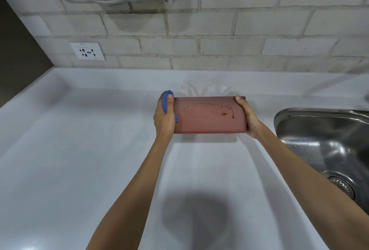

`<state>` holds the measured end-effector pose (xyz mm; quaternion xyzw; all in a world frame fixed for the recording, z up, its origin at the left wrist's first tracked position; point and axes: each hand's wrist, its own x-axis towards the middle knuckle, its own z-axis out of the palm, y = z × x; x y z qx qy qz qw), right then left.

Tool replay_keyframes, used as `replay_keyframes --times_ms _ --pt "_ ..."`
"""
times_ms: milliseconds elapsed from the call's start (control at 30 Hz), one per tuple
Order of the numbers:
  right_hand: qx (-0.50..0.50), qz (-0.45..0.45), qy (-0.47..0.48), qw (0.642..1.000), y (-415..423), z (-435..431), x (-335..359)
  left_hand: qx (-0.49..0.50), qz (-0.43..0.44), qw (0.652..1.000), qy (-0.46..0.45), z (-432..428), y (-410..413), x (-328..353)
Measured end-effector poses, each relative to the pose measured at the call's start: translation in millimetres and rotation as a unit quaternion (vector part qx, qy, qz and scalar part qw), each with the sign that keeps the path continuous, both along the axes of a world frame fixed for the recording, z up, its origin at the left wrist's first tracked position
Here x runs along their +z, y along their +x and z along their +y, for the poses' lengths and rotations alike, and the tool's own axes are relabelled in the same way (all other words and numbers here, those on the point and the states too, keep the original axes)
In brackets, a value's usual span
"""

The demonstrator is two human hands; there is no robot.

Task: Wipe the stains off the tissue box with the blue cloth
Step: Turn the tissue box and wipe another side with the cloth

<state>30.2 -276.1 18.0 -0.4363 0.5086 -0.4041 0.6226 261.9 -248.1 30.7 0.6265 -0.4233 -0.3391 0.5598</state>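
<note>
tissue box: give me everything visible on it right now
The tissue box is a reddish-brown rectangular box with rounded edges and a matte, smooth look. It is gripped by its two short ends, long side facing the camera. That face carries orange-red stains, specks and one drip. White tissue sticks out behind it. The left hand, with the blue cloth bunched in it, presses one end; the right hand grips the other.
</note>
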Motion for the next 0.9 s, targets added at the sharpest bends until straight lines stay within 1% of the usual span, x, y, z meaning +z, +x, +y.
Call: replay_keyframes --times_ms 67,100,167,233,367,500,733,800,900 --pt "-0.004 0.000 0.000 1.000 -0.2 -2.7 -1.3 -0.012 -0.065 0.997 -0.049 5.7 -1.2 -6.7" --pt "-0.006 0.002 0.000 1.000 -0.4 -4.1 -2.6 -0.019 -0.115 0.990 -0.073 10.3 -1.0 -11.4" --pt "-0.005 -0.004 0.003 1.000 -2.2 -6.8 -4.4 -0.028 -0.215 0.969 -0.117 23.5 -3.1 -22.4" --pt "-0.002 -0.015 0.012 1.000 -4.6 -9.7 -6.1 -0.041 -0.267 0.955 -0.124 40.7 -5.5 -36.6" --pt "0.004 -0.023 0.026 0.999 -8.2 -10.5 -7.3 -0.055 -0.279 0.953 -0.103 57.1 -2.8 -49.2" --pt "0.002 -0.025 0.024 0.999 -10.2 -10.2 -11.7 -0.078 -0.311 0.941 -0.112 46.6 9.5 -38.5" --pt "-0.008 0.009 0.027 1.000 -7.8 -3.4 -8.8 -0.036 -0.370 0.922 -0.109 0.3 -0.5 -4.4" --pt "-0.011 0.013 0.026 1.000 -7.7 -2.1 -8.8 -0.029 -0.399 0.909 -0.118 0.5 -5.8 -4.0" --pt "0.001 0.000 0.021 1.000 -8.0 -0.9 -7.9 -0.054 -0.470 0.868 -0.152 23.5 -0.2 -19.4"
